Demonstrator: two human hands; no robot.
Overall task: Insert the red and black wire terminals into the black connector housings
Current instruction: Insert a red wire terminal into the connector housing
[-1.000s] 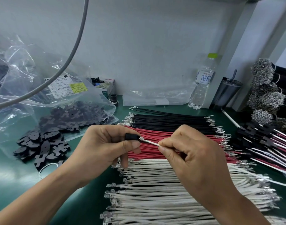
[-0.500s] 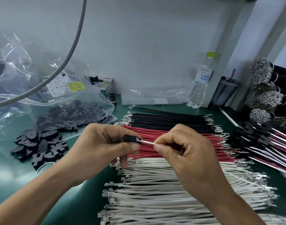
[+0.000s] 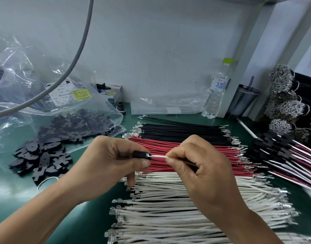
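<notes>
Item 1: bundle of white wires (image 3: 195,208), nearest to me, laid flat on the green table (image 3: 13,194).

Item 2: left hand (image 3: 105,164), just above the white wires' far edge, thumb and forefinger pinching a black connector housing (image 3: 139,154).

Item 3: right hand (image 3: 200,171), beside the left hand, fingertips pinching a single white wire (image 3: 159,156); its terminal end touches the housing's mouth. I cannot tell how deep it sits.

Item 4: red wires (image 3: 195,152), just beyond the white wires, partly under both hands.

Item 5: black wires (image 3: 183,132), beyond the red wires.

Item 6: loose black housings (image 3: 40,159), left of the white wires.

Item 7: assembled harnesses (image 3: 288,155), right of the red wires.

Item 8: clear bag (image 3: 66,110) of black parts, beyond the loose housings; white label with yellow sticker, print mostly illegible, I read "PCS".

Item 9: water bottle (image 3: 216,88), beyond the black wires, green cap, blue label character "水".

Item 10: dark tumbler (image 3: 244,101), right of the bottle.
</notes>
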